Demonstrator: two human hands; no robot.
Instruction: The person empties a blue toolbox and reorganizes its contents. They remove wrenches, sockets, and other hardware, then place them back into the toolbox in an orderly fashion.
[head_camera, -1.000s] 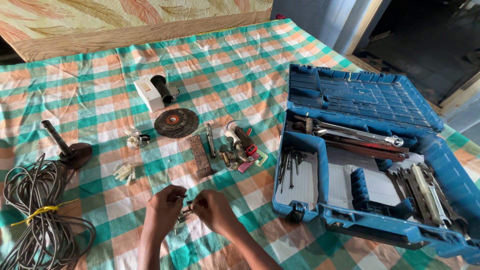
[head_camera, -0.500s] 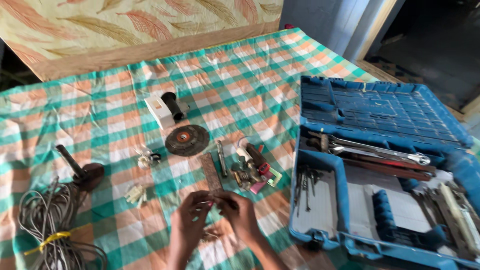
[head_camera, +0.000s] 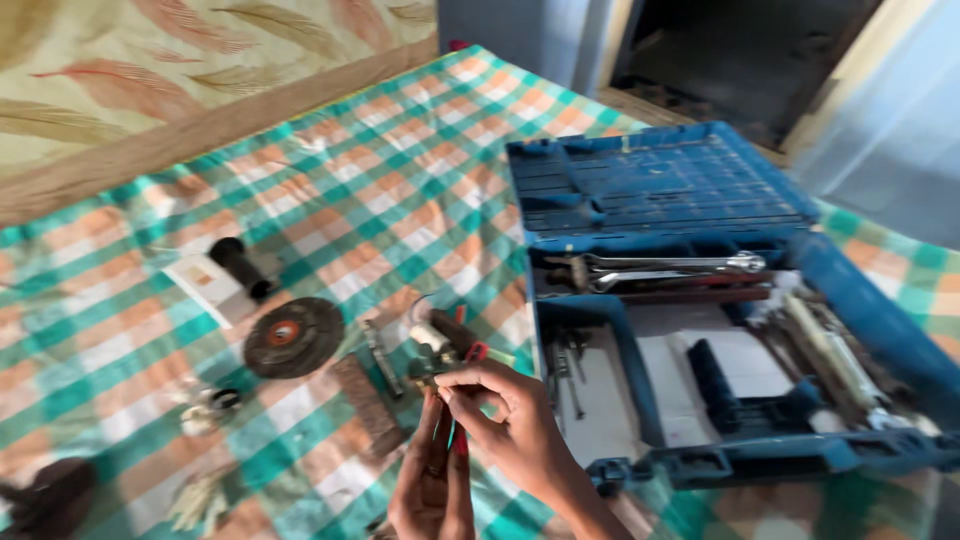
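Note:
My right hand (head_camera: 512, 420) pinches a small metal part (head_camera: 436, 383) between thumb and fingertips, just above the checked cloth (head_camera: 400, 190). My left hand (head_camera: 432, 485) stands below it with fingers pointing up, closed on the same part from underneath. Motion blur hides what the part is. Both hands hover right over a pile of small brass fittings and a red-handled piece (head_camera: 452, 342). The open blue tool case (head_camera: 660, 180) lies just to the right of my hands.
Wrenches (head_camera: 655, 268) and drill bits (head_camera: 565, 362) lie in the case. On the cloth sit a grinding disc (head_camera: 293, 337), a rusty flat bar (head_camera: 366, 405), a metal pin (head_camera: 383, 358), a white box (head_camera: 205, 285) with a black cylinder (head_camera: 243, 268), white plugs (head_camera: 200, 497) and a dark round base (head_camera: 55, 497).
Both hands have lifted off the cloth and moved up toward the pile of fittings, still pinched together. The view has swung right, so the cable coil has left the frame.

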